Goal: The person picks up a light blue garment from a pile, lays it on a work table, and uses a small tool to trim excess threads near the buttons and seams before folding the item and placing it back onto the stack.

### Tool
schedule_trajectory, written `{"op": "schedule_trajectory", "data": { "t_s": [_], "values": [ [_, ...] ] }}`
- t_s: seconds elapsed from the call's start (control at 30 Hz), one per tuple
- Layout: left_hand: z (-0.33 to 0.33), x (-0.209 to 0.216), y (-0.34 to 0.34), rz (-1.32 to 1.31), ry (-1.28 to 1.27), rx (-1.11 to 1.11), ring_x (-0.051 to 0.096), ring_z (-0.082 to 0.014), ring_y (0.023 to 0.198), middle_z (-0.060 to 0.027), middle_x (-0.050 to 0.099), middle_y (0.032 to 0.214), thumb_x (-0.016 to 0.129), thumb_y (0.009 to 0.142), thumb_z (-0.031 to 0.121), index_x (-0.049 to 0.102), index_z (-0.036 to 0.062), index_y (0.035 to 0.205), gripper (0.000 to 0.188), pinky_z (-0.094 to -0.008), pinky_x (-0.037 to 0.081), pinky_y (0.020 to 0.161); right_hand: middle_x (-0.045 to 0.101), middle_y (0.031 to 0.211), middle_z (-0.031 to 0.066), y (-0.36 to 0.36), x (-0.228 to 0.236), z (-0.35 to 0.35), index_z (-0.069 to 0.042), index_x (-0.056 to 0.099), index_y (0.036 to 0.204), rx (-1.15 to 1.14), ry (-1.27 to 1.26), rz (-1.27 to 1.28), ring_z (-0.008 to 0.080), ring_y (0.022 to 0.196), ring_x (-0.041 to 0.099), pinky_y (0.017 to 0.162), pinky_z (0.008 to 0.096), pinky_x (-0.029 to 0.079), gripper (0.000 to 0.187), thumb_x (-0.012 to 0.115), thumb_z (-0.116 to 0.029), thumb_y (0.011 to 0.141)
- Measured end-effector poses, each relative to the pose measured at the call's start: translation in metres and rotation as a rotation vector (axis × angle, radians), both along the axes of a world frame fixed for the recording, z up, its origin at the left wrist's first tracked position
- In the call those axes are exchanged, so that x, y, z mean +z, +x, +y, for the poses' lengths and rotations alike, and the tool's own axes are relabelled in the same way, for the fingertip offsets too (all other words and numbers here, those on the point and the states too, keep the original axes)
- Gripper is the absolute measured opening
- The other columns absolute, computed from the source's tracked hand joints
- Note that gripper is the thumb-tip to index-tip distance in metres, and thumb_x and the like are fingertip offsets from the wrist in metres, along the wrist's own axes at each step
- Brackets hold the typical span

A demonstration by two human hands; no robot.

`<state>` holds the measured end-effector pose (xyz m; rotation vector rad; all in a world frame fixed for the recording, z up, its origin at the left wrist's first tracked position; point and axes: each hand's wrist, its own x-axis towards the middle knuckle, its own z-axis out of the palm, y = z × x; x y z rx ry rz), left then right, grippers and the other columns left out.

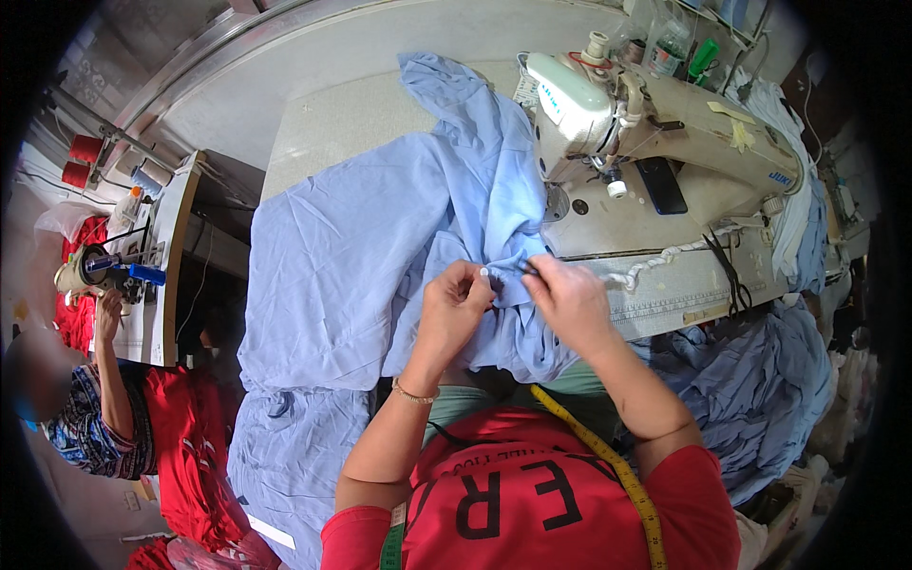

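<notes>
A light blue cloth garment (pixel 342 237) spreads over the sewing table and hangs off its front edge toward my lap. My left hand (pixel 454 309) pinches a gathered part of this garment, and a small white spot shows at the fingertips. Just to the right, my right hand (pixel 573 302) is closed beside the same gathered part. A small dark thing (pixel 528 268) sticks out at its fingertips, too small to name. Both hands are in front of the sewing machine (pixel 655 123), to the left of its needle area.
On the machine bed lie a dark phone (pixel 662 185), black scissors (pixel 730 275) and a twisted white cord (pixel 655 256). More blue cloth (pixel 741 389) is heaped at the right. A yellow tape measure (pixel 608 456) hangs over me. At far left, a co-worker's hand (pixel 109 313) is at another machine.
</notes>
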<state>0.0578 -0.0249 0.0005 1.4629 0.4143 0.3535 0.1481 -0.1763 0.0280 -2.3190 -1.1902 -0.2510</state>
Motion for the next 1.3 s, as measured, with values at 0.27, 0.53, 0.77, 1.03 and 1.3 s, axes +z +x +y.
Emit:
{"op": "schedule_trajectory", "data": {
  "t_s": [0.27,0.53,0.77,1.03,1.3],
  "values": [
    [0.0,0.0,0.002,-0.105,0.179,0.01,0.057,-0.0085,0.076,-0.0071,0.056,0.111,0.058,0.089,0.008,0.06,-0.0034,0.089,0.012,-0.0222,0.049,0.064,0.06,0.105,0.0115,0.055,0.0,-0.029,-0.009,0.059,0.112,-0.182,-0.152,-0.407,0.028,0.086,0.06,0.079,0.0387,0.044,0.03,0.06,-0.015,0.082],
    [-0.009,0.006,0.001,-0.191,0.363,0.016,0.06,-0.0155,0.08,-0.012,0.057,0.111,0.062,0.085,0.003,0.064,-0.003,0.092,0.01,-0.0263,0.049,0.067,0.061,0.087,0.0092,0.009,0.007,0.018,-0.005,0.063,0.089,0.316,0.349,0.311,0.0287,0.081,0.059,0.07,0.0373,0.044,0.013,0.062,-0.015,0.08],
    [-0.006,0.004,0.001,-0.163,0.465,0.028,0.059,-0.0136,0.081,-0.0107,0.056,0.11,0.061,0.086,0.003,0.063,-0.0041,0.091,0.009,-0.0247,0.049,0.068,0.061,0.083,0.0124,0.035,0.01,0.008,-0.006,0.061,0.084,0.103,0.376,0.278,0.0321,0.079,0.059,0.07,0.0396,0.046,0.014,0.061,-0.019,0.083],
    [-0.002,-0.001,0.005,-0.135,0.119,0.055,0.056,-0.0084,0.076,-0.0063,0.049,0.112,0.049,0.092,0.002,0.058,-0.0015,0.098,0.012,-0.0205,0.049,0.063,0.063,0.093,0.0148,0.158,-0.006,-0.074,-0.007,0.06,0.1,-0.435,-0.093,0.045,0.0337,0.088,0.061,0.074,0.0417,0.048,0.019,0.056,-0.019,0.086],
    [0.001,-0.005,0.001,-0.115,-0.011,0.108,0.055,-0.0081,0.066,-0.0017,0.055,0.075,0.042,0.095,0.006,0.054,0.0037,0.11,0.019,-0.0219,0.047,0.06,0.061,0.087,0.0138,0.021,0.027,-0.014,-0.006,0.051,0.123,0.204,0.18,0.842,0.0285,0.084,0.062,0.075,0.0356,0.048,0.043,0.061,-0.024,0.086]
  ]
}}
